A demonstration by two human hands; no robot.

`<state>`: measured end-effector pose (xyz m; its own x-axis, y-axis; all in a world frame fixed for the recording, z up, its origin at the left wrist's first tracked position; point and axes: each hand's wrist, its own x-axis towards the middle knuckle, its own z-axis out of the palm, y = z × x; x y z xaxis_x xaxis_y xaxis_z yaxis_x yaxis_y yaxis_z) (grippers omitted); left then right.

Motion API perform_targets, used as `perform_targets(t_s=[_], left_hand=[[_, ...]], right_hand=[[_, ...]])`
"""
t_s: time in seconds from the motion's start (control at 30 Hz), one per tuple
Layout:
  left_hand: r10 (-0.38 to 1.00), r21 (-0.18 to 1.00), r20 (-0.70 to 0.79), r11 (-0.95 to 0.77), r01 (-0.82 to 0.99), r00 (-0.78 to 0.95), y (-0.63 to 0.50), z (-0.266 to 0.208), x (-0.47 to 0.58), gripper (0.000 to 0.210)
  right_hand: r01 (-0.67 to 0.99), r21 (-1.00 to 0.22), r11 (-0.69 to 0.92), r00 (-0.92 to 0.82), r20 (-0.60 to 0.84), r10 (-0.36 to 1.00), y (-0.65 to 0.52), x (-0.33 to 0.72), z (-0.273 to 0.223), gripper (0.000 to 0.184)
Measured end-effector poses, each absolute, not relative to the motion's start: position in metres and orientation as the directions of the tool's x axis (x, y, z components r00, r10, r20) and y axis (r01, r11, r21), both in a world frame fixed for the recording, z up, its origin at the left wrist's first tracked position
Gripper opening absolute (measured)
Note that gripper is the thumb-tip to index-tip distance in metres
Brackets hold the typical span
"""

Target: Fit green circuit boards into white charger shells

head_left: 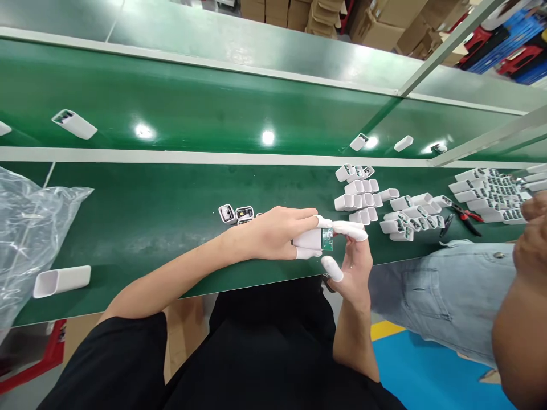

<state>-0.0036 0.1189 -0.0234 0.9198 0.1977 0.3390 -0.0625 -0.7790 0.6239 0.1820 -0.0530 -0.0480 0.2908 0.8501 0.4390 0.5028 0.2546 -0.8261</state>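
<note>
My left hand, in white finger cots, is closed on a white plastic housing above the bench's near edge. A green circuit board sticks out of the housing's right end. Just to the right, my right hand has its thumb and forefinger spread, both in white finger cots. The forefinger lies beside the board's far corner; whether it touches cannot be made out. Behind my left wrist stand several small housings with their open ends up, partly hidden by the hand.
Rows of white housings cover the green bench at right, near red-handled pliers. A co-worker's arm is at far right. Plastic film and a lone white housing lie left. More housings rest on the belt behind.
</note>
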Motion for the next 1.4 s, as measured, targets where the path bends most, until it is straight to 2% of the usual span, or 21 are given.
perform_targets(t_s=[0.07,0.23,0.43,0.53,0.63,0.7,0.93,1.4], left_hand=[[0.219,0.691,0.351,-0.716,-0.094,0.91,0.118,-0.021,-0.004,0.022],[0.257,0.772,0.302,-0.631,-0.077,0.918,0.116,-0.012,-0.007,0.023],[0.377,0.873,0.139,-0.483,0.067,0.916,0.115,-0.01,-0.007,0.06],[0.339,0.86,0.184,-0.511,0.016,0.923,0.118,-0.01,-0.008,0.053],[0.319,0.833,0.23,-0.554,-0.016,0.919,0.123,-0.011,-0.01,0.042],[0.316,0.832,0.26,-0.553,-0.045,0.912,0.125,-0.011,-0.01,0.042],[0.263,0.785,0.454,-0.569,-0.243,0.851,0.126,-0.012,-0.007,0.043],[0.258,0.806,0.402,-0.556,-0.205,0.879,0.123,-0.014,-0.005,0.044]], right_hand=[[0.483,-0.829,0.282,0.303,0.46,0.835,-0.051,0.183,-0.055,0.052],[0.403,-0.872,0.277,0.331,0.422,0.844,-0.048,0.185,-0.069,0.061],[0.333,-0.881,0.336,0.304,0.438,0.846,-0.045,0.182,-0.071,0.057],[0.319,-0.867,0.382,0.381,0.486,0.787,-0.046,0.182,-0.071,0.052],[0.329,-0.825,0.459,0.489,0.565,0.665,-0.05,0.184,-0.067,0.048],[0.346,-0.799,0.492,0.505,0.6,0.62,-0.052,0.186,-0.063,0.048],[0.415,-0.768,0.487,0.384,0.633,0.672,-0.056,0.181,-0.054,0.057],[0.44,-0.776,0.452,0.333,0.609,0.72,-0.058,0.179,-0.062,0.064]])
